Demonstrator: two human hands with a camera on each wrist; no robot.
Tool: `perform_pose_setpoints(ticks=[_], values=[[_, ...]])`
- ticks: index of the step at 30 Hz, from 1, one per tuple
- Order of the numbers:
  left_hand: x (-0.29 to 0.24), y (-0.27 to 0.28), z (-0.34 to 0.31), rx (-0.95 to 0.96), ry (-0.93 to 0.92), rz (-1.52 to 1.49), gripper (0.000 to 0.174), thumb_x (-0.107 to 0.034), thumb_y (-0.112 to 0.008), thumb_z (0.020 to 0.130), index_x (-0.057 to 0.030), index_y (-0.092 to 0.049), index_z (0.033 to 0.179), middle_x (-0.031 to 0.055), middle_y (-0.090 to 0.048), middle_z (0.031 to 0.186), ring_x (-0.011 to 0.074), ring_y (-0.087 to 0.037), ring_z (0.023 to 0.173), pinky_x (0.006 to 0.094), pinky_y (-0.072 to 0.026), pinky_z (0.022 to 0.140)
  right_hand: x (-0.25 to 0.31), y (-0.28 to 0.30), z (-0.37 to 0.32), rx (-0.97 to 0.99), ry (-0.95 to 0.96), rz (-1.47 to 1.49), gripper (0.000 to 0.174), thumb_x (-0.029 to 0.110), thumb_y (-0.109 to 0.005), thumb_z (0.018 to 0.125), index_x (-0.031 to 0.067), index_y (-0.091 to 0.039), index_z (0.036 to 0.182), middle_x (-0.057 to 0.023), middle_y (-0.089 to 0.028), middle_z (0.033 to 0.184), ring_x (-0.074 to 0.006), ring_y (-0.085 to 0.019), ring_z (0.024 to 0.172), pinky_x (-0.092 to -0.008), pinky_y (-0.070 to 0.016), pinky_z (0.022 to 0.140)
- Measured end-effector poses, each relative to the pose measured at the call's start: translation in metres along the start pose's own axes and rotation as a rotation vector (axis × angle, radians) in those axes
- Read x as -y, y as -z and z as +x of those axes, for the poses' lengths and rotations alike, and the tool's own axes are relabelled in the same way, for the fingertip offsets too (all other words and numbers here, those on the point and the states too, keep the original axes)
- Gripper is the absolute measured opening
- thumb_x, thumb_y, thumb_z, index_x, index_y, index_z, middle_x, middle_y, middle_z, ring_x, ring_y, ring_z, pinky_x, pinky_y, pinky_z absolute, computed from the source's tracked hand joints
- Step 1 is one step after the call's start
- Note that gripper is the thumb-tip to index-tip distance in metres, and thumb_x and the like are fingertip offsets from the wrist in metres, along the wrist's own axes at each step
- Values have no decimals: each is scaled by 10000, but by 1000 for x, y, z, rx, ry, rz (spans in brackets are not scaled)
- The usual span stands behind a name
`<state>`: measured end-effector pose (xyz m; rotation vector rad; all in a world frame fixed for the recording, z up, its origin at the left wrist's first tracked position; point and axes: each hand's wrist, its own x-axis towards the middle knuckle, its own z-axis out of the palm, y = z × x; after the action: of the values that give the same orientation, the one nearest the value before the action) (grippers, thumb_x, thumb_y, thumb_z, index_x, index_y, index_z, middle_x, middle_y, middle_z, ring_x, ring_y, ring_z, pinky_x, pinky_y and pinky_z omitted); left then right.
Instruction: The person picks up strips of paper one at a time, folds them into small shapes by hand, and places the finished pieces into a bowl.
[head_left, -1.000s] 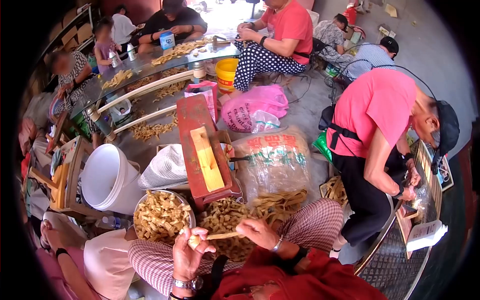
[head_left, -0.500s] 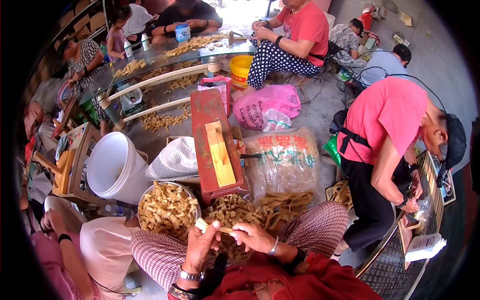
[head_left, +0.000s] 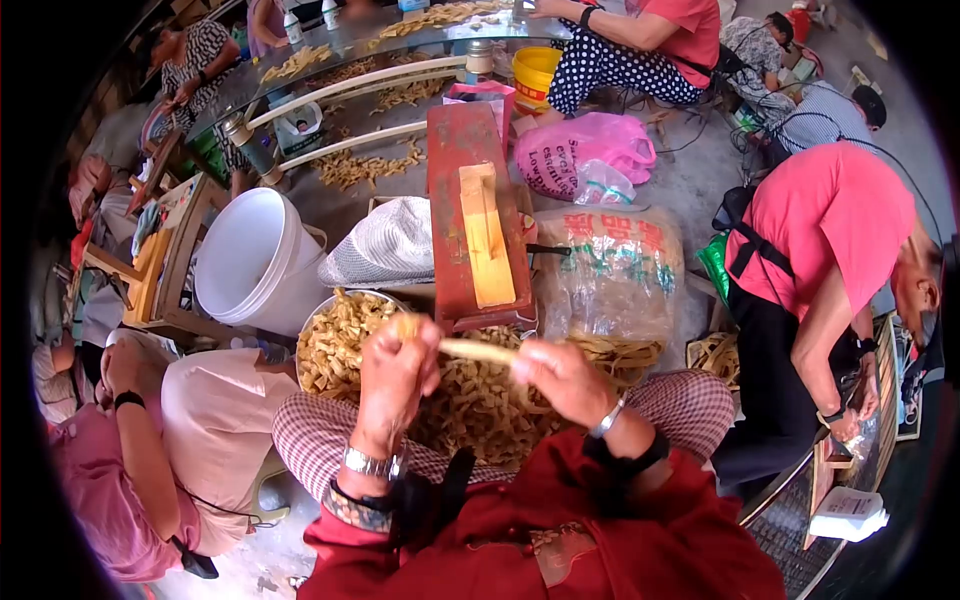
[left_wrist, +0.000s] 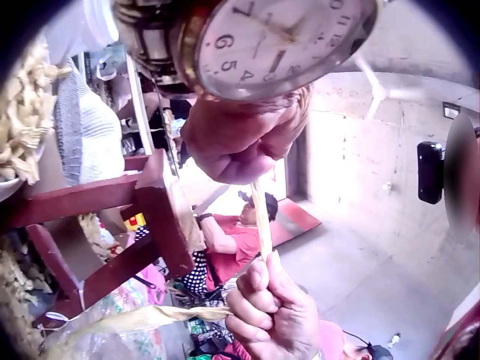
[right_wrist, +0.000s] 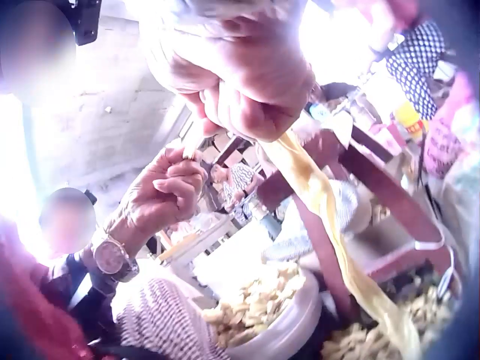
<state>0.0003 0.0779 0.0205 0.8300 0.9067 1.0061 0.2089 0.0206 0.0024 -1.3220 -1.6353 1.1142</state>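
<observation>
A pale yellow, ribbon-like strip (head_left: 478, 350) runs taut between both hands in the head view. The left hand (head_left: 390, 385) grips one end, with a small yellowish lump showing at its fingertips. On the other side, the right hand (head_left: 568, 382) pinches the strip between thumb and curled fingers. From the right hand a long twisted tail of the strip (right_wrist: 322, 202) hangs down in the right wrist view. Beneath the hands lies a heap of short yellow knotted pieces (head_left: 480, 400). More such pieces fill a round basin (head_left: 335, 350) beside the left hand.
A red wooden bench (head_left: 455, 145) bearing a yellow wood block (head_left: 485, 235) stands ahead. Around it are a white bucket (head_left: 250, 255), a large plastic sack (head_left: 610, 270) and a pink bag (head_left: 585, 155). A person in pink (head_left: 830, 240) bends close by on the right.
The head view has tipped downward. The hands, close together half a second ago, have moved apart and forward, pulling the strip straight between them.
</observation>
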Motion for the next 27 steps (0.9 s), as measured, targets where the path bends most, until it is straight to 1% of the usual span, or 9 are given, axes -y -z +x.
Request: perform_pose_setpoints(ticks=[5, 6, 10, 15, 18, 20, 24, 26, 27], values=[[-31, -32, 56, 55, -88, 61, 97, -111, -579, 896, -59, -572, 815, -70, -423, 561, 26, -355, 440, 185, -314, 391, 3, 44, 59, -224, 163, -159, 303, 271, -498, 921, 32, -549, 741, -57, -502, 567, -132, -485, 526, -320, -393, 504], [-35, -37, 66, 57, -113, 98, 97, -113, -580, 896, -61, -572, 814, -69, -433, 563, 25, -364, 443, 185, -318, 391, 11, 52, 67, -244, 94, -216, 316, 281, -495, 920, 24, -544, 743, -83, -513, 571, -182, -516, 526, -336, -396, 516], [-27, -40, 108, 72, -266, 167, 105, -128, -589, 894, -66, -576, 811, -64, -481, 585, 26, -404, 456, 188, -342, 393, 4, 64, 100, -354, 159, -352, 289, 275, -498, 908, 25, -540, 768, -181, -545, 640, -373, -559, 625, -416, -411, 561], [29, -17, 143, -116, -406, 677, 182, -132, -612, 839, 22, -583, 746, 5, -559, 585, 67, -460, 541, 287, -395, 487, -55, 44, 102, -308, 76, -476, 207, 223, -535, 880, 32, -554, 803, -208, -561, 681, -400, -560, 660, -453, -421, 568], [22, -5, 115, -126, -344, 728, 181, -141, -618, 852, 15, -603, 762, 5, -552, 568, 55, -451, 528, 261, -383, 467, -51, 32, 63, -314, -40, -294, 188, 181, -519, 894, 17, -554, 809, -157, -595, 668, -287, -573, 538, -387, -419, 484], [6, -15, 69, -55, -164, 622, 178, -176, -635, 869, -2, -607, 846, 5, -575, 617, 41, -455, 516, 212, -370, 438, -41, 13, 36, -344, 56, -130, 187, 186, -518, 903, 19, -557, 828, -128, -598, 653, -241, -556, 497, -360, -405, 448], [45, 9, 22, 39, -50, 527, 249, -178, -672, 855, 1, -562, 987, 3, -605, 711, 41, -496, 536, 190, -395, 437, -10, -19, -5, -223, 181, -131, 210, 223, -564, 900, 46, -520, 797, -133, -520, 623, -282, -549, 525, -380, -387, 473], [83, 31, 11, 39, -11, 366, 305, -183, -666, 862, 10, -519, 1046, 19, -618, 755, 74, -571, 602, 208, -482, 498, -6, -42, -16, -146, 302, -100, 206, 232, -595, 881, 61, -525, 790, -126, -530, 638, -305, -559, 554, -387, -406, 491], [87, 31, 3, 13, 114, 320, 298, -188, -659, 867, 9, -521, 1043, 24, -612, 751, 81, -575, 602, 212, -486, 509, 0, -52, -22, -84, 302, -145, 212, 242, -621, 863, 73, -527, 776, -120, -538, 638, -306, -569, 570, -390, -419, 496]])
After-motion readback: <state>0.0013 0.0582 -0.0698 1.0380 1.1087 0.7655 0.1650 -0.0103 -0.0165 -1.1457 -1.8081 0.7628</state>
